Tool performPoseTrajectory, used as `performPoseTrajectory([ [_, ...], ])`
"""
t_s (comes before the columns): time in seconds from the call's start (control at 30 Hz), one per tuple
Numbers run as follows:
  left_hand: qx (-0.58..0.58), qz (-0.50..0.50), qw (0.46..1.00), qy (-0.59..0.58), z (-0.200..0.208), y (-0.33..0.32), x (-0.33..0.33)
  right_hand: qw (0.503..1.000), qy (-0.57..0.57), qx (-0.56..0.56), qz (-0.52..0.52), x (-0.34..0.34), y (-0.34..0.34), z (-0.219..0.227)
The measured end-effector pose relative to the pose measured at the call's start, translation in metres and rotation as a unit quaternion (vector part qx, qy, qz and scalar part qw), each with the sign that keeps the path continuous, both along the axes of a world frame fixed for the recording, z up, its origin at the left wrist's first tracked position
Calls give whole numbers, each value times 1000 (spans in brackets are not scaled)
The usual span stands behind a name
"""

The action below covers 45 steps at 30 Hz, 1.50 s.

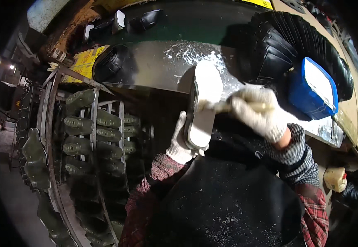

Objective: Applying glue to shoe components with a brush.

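My left hand (pixel 180 142), in a white knit glove, holds a shoe sole (pixel 203 103) from below, its white-coated face turned up. My right hand (pixel 258 112), also gloved, grips a brush handle (pixel 224 106) whose tip lies across the middle of the sole. The sole is held over the near edge of a metal workbench (pixel 154 66) smeared with white paste. Just right of my right hand stands a blue tub (pixel 313 88) with white contents.
A row of black soles (pixel 294 39) stands fanned behind the tub. A rack (pixel 92 136) of dark green shoe lasts fills the left. One black shoe (pixel 111 61) lies on the bench's left end, others (pixel 146 19) further back. A small cream container (pixel 334 178) sits low right.
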<state>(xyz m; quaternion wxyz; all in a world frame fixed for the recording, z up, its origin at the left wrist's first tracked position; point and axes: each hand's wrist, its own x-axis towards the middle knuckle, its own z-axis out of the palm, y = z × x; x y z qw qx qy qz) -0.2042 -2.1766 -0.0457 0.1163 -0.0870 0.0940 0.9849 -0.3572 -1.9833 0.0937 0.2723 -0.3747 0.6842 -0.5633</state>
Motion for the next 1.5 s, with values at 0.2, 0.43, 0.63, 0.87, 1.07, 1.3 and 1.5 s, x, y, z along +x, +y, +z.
performPoseTrajectory([
  [0.2,28,-18,995,95,-11,-7,-3,989,62,-67,115,11,51,-23],
  [0.43,103,-28,994,34,-37,-16,7,994,-39,-48,85,4,29,-36],
  [0.63,282,-55,950,119,-50,-17,12,972,169,-36,-158,-56,9,-59],
  [0.87,231,30,970,72,-59,-19,21,909,399,-32,120,-36,16,1],
  [1.07,37,-1,999,10,-8,-22,11,837,535,26,108,-101,-52,-20],
  [1.3,-181,112,975,-62,60,-80,-54,883,433,-68,167,-12,-40,29],
  [1.5,-483,234,843,-17,81,-182,-91,942,332,-48,-8,-12,-7,-1],
])
